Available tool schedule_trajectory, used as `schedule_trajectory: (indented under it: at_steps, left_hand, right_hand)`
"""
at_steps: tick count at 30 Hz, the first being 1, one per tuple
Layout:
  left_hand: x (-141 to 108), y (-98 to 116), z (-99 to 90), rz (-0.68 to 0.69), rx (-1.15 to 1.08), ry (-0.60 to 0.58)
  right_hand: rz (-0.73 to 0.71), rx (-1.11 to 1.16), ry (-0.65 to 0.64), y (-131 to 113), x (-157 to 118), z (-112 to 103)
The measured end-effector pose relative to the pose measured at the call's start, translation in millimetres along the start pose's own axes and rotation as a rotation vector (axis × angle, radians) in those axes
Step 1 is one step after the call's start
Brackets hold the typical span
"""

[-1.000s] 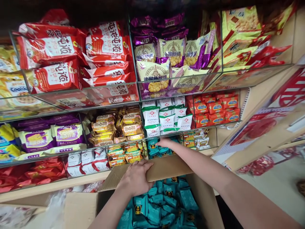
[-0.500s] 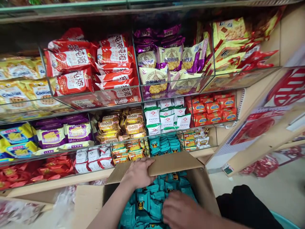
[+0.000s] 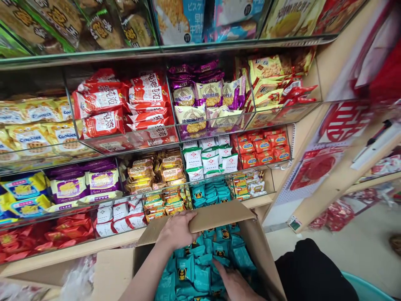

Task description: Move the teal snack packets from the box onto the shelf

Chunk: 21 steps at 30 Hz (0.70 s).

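We face a wooden shelf unit (image 3: 330, 69) with stacked tiers of glass-fronted compartments. Its top tier holds blue biscuit packets (image 3: 179, 21), among others. Below, from left to right, we see yellow Cookies packets (image 3: 31, 137), red-and-white biscuit packets (image 3: 103, 100), purple-and-cream French biscuit packets (image 3: 208, 94) and yellow-and-red packets (image 3: 266, 69). The next tier bears blue-and-yellow packets (image 3: 25, 186), purple soda biscuit packets (image 3: 67, 188), gold packets (image 3: 140, 172), green-edged white packets (image 3: 210, 163) and orange-red packets (image 3: 265, 156). On the lowest, we find red packets (image 3: 73, 228), red-edged white packets (image 3: 119, 213), yellow-and-orange packets (image 3: 173, 207), teal packets (image 3: 199, 193) and a small mixed group (image 3: 241, 186). Before the shelves, our open cardboard box (image 3: 222, 214) carries more teal packets.
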<state>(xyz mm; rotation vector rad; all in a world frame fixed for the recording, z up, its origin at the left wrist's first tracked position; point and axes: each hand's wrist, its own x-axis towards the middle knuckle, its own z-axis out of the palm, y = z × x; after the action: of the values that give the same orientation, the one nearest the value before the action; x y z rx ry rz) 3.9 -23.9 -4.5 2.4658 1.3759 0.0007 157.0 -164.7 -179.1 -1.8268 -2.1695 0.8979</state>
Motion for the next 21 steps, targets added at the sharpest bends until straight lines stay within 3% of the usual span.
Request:
schedule_trajectory:
  at_steps: [8,13,18,21]
  left_hand:
    - [-3,3,-2.7,-0.016,0.037,0.009]
    - [-7,5,-3.8,0.006,0.041,0.041]
    - [-6,-1,-9.5,0.102,0.023,0.061]
    - [-16,3,-11.3,0.238,-0.058,0.196]
  right_hand:
    - [0.074,-0.093,-0.053,0,6,8]
    - [0.007,-0.079,0.089,5,6,9]
    - [-0.024,-0.082,0.235,5,-3,-23]
    - [-0.034,0.062,0.404,-1,-14,-53]
